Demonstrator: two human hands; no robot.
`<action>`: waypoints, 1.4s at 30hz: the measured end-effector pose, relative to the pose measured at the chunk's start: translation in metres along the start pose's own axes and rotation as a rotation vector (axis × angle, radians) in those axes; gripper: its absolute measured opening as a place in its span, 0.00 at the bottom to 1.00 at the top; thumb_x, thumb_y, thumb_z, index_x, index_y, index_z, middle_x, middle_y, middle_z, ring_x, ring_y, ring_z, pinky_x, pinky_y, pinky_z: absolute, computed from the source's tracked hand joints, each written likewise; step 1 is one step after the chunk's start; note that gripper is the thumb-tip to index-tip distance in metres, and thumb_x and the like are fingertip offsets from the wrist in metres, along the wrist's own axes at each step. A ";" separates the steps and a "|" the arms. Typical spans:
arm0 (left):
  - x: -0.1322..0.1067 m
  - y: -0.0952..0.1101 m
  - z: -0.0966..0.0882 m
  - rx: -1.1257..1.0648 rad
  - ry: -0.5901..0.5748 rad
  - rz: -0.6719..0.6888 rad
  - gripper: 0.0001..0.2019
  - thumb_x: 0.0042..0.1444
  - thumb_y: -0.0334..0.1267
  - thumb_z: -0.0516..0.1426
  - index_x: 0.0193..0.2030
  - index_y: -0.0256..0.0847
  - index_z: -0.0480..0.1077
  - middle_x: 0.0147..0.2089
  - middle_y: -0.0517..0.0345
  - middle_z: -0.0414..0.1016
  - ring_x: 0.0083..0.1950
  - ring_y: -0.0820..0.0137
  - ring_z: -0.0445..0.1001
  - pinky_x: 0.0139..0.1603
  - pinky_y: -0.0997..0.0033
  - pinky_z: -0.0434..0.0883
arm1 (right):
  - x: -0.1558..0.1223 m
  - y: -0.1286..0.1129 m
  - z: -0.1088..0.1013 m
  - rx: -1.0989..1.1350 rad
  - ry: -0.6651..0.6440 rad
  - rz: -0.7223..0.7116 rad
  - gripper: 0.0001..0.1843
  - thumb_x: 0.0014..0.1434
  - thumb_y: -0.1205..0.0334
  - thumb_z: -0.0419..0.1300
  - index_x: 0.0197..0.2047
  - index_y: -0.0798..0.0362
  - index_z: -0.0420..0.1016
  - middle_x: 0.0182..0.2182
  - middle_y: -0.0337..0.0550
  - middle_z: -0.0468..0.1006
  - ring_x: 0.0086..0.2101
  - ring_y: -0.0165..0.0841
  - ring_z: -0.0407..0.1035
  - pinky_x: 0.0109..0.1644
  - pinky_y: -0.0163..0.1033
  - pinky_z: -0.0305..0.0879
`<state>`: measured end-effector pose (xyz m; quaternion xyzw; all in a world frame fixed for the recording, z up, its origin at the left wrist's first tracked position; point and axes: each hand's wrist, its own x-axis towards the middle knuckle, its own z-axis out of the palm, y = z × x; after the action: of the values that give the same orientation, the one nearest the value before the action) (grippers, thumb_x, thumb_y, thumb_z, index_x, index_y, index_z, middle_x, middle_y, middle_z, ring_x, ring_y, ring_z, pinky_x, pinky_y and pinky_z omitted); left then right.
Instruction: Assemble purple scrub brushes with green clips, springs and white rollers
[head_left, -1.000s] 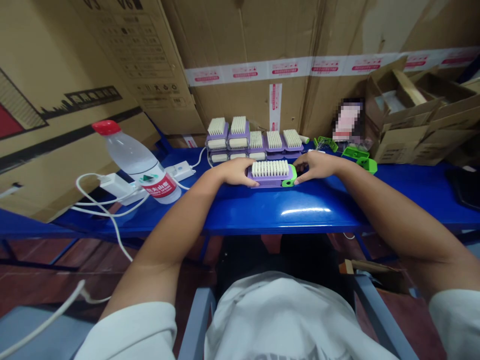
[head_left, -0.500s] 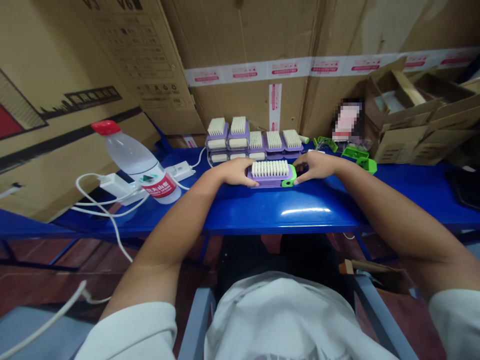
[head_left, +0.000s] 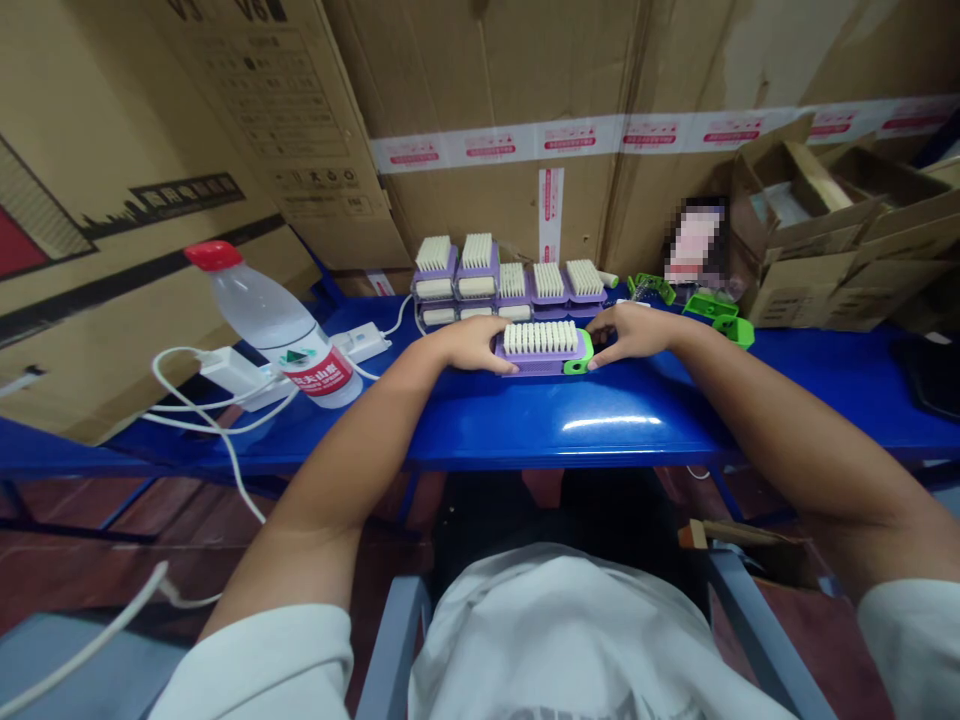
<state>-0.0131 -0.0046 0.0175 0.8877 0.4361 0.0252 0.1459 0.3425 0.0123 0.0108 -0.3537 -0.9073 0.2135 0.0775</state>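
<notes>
Between my hands, over the blue table (head_left: 525, 420), is a purple brush (head_left: 534, 366) with its cream bristles facing up. A bright green end piece (head_left: 578, 362) with a small hole sits at the brush's right end. My left hand (head_left: 478, 344) grips the left end, thumb along the front side. My right hand (head_left: 628, 332) has its thumb and curled fingers on the green end piece. The far sides of the fingers are partly hidden. Just behind, several more purple brushes (head_left: 548, 283) are lined up, some stacked at the left.
A water bottle (head_left: 300, 345) leans over white adapters and cables (head_left: 229, 372) at left. Right of the brushes lie green plastic parts (head_left: 709, 305), near a pixelated patch. Open cardboard boxes (head_left: 802, 285) stand at the right; large cardboard (head_left: 480, 60) walls the back.
</notes>
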 end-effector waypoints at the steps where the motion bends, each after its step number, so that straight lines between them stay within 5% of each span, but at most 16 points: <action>1: 0.000 0.000 0.000 0.000 0.001 0.002 0.41 0.50 0.63 0.70 0.66 0.41 0.80 0.70 0.42 0.86 0.66 0.44 0.85 0.65 0.54 0.79 | 0.000 0.001 0.000 0.000 0.001 -0.006 0.35 0.55 0.28 0.79 0.46 0.52 0.92 0.41 0.52 0.91 0.40 0.47 0.81 0.46 0.49 0.75; 42: -0.001 0.000 0.000 0.018 0.007 -0.005 0.40 0.52 0.63 0.70 0.67 0.42 0.80 0.71 0.42 0.85 0.66 0.44 0.85 0.65 0.54 0.79 | 0.000 -0.004 0.000 0.006 -0.005 0.024 0.37 0.53 0.24 0.78 0.43 0.52 0.91 0.39 0.50 0.90 0.40 0.45 0.80 0.45 0.47 0.70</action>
<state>-0.0136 -0.0049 0.0172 0.8877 0.4391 0.0239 0.1364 0.3396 0.0098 0.0128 -0.3639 -0.9026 0.2180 0.0734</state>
